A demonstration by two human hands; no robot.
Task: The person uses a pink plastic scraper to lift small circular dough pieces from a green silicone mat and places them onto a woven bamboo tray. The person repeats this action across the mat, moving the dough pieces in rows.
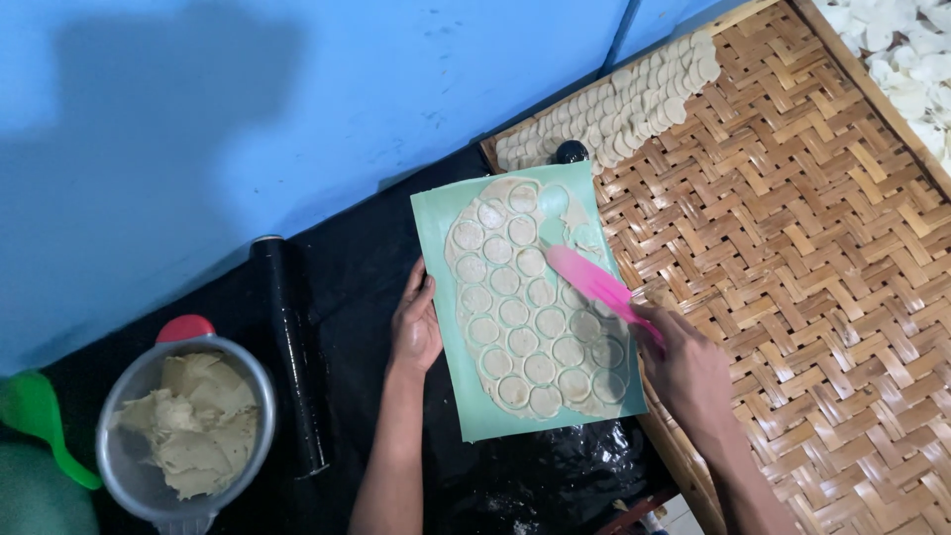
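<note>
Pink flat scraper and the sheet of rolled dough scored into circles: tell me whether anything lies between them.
Nothing visible does. The right hand holds the pink flat scraper with its tip already on the sheet of rolled dough scored into circles. The left hand rests at the left edge of the pale green mat, away from the scraper.

Glossy pink plastic scraper, matt dough

A pink spatula is lying slanted across the centre of the frame, over a pale dough sheet scored with cut circles, which is resting flat on a mint-green mat
</note>
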